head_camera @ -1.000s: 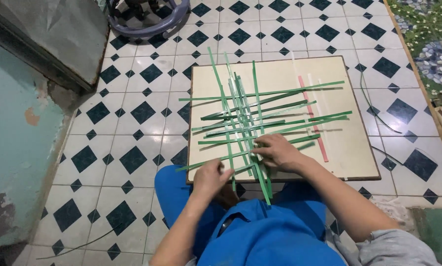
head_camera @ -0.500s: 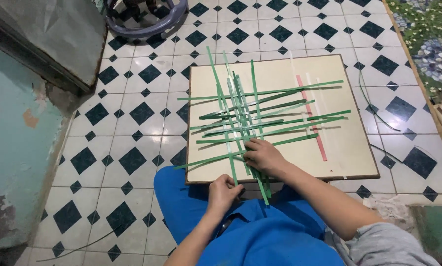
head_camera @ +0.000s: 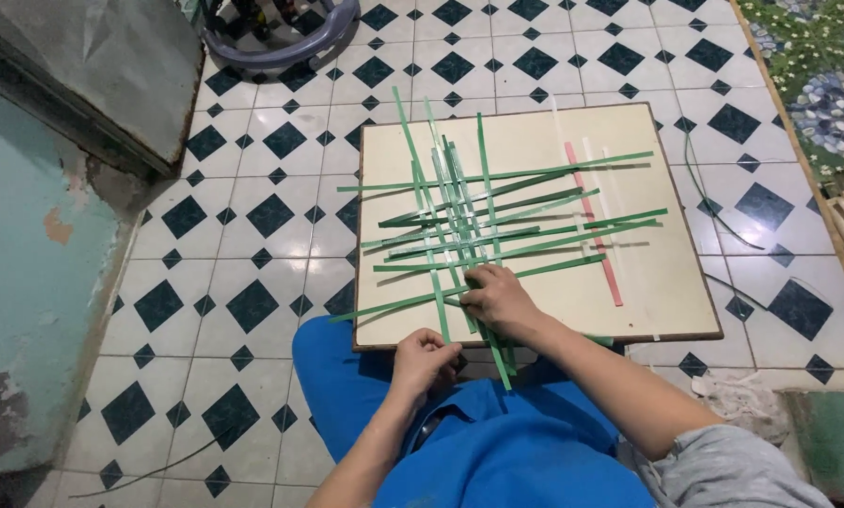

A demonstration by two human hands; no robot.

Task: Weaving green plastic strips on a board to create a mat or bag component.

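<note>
Both hands work at the near edge of a square cream board [head_camera: 629,301] that lies on the tiled floor. Left hand [head_camera: 425,357], curled shut, grips the near ends of the green strips [head_camera: 478,226] where they hang over the board's front edge, just above the blue-clad lap [head_camera: 497,442]. Right hand [head_camera: 499,296] lies palm-down on the weave a little farther in, fingers bent and pressing the crossing strips against the board; whether it pinches a single strip cannot be told. Beyond the hands, the strips form a loose lattice: several run lengthwise away from the person, others cross them from left to right, and some slant. To the right of the lattice, a pink strip [head_camera: 593,226] and pale strips lie flat on the board, apart from the weave. Farther out, a checked floor [head_camera: 252,226] of white tiles with dark diamonds surrounds the board; a round grey-blue plastic frame [head_camera: 281,47] sits at the far left, and a patterned mat [head_camera: 817,66] at the far right.
</note>
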